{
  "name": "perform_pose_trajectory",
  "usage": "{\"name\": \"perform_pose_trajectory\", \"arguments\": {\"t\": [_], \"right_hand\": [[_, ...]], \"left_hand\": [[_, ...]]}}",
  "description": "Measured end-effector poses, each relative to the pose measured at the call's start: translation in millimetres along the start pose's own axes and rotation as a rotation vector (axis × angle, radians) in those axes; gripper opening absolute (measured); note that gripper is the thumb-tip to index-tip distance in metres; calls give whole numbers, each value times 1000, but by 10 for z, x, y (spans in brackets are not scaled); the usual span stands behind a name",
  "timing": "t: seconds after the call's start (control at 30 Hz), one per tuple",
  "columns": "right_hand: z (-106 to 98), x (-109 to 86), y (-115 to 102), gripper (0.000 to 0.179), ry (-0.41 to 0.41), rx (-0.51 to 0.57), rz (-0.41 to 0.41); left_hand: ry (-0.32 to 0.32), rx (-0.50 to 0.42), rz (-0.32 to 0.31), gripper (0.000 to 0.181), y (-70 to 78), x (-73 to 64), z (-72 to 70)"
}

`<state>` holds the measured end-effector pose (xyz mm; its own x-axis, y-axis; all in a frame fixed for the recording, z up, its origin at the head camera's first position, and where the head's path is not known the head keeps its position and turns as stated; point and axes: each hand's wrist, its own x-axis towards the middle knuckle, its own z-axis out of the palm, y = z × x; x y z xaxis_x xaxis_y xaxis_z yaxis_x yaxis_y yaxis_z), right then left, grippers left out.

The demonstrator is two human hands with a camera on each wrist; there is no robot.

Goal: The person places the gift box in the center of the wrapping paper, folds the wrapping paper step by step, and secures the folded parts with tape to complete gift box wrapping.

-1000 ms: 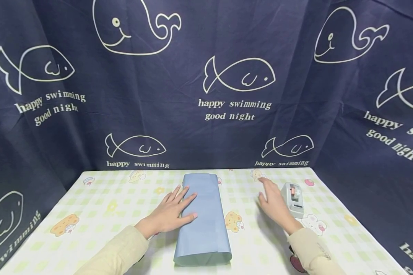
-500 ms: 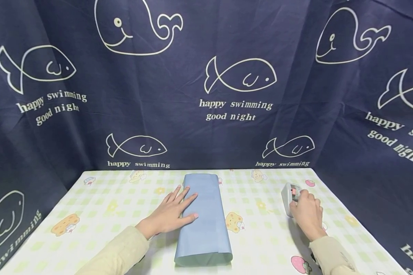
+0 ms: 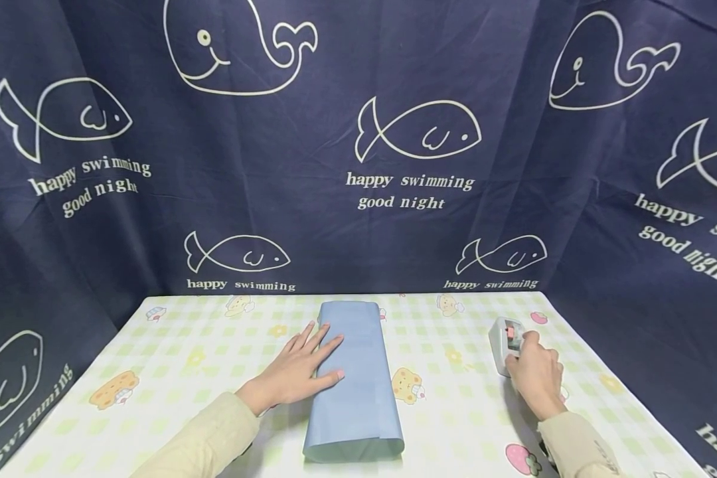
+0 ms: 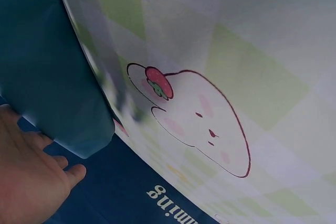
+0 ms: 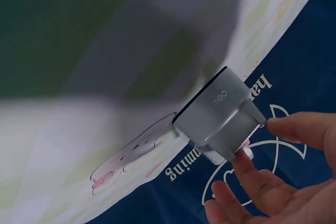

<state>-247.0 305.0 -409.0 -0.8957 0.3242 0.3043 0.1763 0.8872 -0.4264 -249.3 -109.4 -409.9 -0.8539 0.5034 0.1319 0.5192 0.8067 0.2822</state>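
Observation:
A blue sheet of paper (image 3: 358,385), folded into a flat tube with an open near end, lies lengthwise on the table. On its left edge rests my left hand (image 3: 295,368), fingers spread and thumb across its top. In the left wrist view the fingers are partly hidden behind the blue paper (image 4: 52,72). My right hand (image 3: 536,372) is at a grey tape dispenser (image 3: 498,345) on the right. In the right wrist view thumb and index finger touch opposite sides of the cutter end of the dispenser (image 5: 215,111). Whether they also touch the tape's end is unclear.
A checked cartoon tablecloth (image 3: 215,392) covers the table. Dark blue curtains (image 3: 311,219) with fish and whale drawings stand close behind the table and on both sides.
My right hand has moved right and closer, from left of the tape dispenser onto its near end, then stayed there. My left hand and the blue paper have not moved.

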Motion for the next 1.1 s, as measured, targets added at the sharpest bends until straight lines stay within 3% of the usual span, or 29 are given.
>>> {"name": "perform_pose_trajectory", "arguments": {"t": [0.2, 0.37, 0.53, 0.8, 1.1], "right_hand": [[11, 12, -17, 50, 45, 66, 73], [-17, 35, -37, 51, 8, 96, 132], [-42, 46, -70, 49, 0, 72, 112], [16, 49, -93, 30, 81, -1, 21], [60, 75, -117, 26, 94, 11, 54]], "left_hand": [[5, 0, 0, 69, -6, 1, 4], [4, 8, 4, 69, -9, 4, 16], [5, 5, 0, 69, -10, 4, 13], [-2, 16, 9, 69, -7, 5, 6], [-4, 19, 2, 69, -7, 12, 14]]}}
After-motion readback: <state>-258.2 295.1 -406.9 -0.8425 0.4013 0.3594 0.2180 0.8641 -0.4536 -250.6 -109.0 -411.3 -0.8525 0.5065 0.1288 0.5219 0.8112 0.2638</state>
